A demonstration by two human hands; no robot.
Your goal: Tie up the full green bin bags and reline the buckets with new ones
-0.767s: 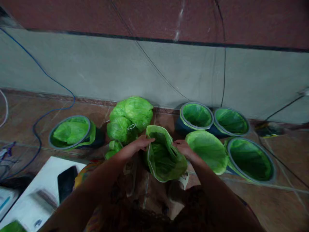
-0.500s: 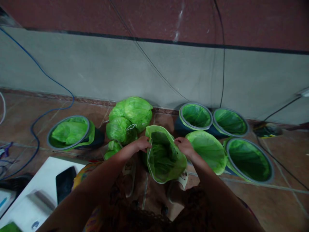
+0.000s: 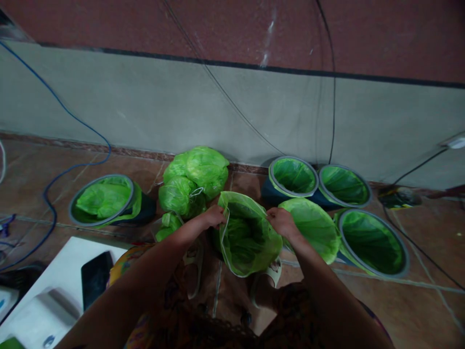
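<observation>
Between my feet stands a bin lined with a green garbage bag (image 3: 250, 261), its mouth pulled wide. My left hand (image 3: 215, 216) is closed on the bag's left edge, where a whitish drawstring hem shows. On the far right side of the rim, my right hand (image 3: 279, 220) pinches the same bag. Most of the bin under the bag is hidden. Just right of my right hand is another bin covered by a green bag (image 3: 312, 228). Several tied, filled green bags (image 3: 207, 169) lie beyond my left hand.
Lined bins with grey rims stand at right: one by the wall (image 3: 293, 177), one beside it (image 3: 345, 186), another nearer (image 3: 374, 242). A tilted bin (image 3: 103, 198) is at left. A phone (image 3: 96, 278) lies on a white surface (image 3: 69, 261). A blue cable (image 3: 54, 203) crosses the floor.
My right hand has shifted slightly right along the bag's rim, and the mouth is a little wider. My left hand keeps its hold; the view has moved slightly.
</observation>
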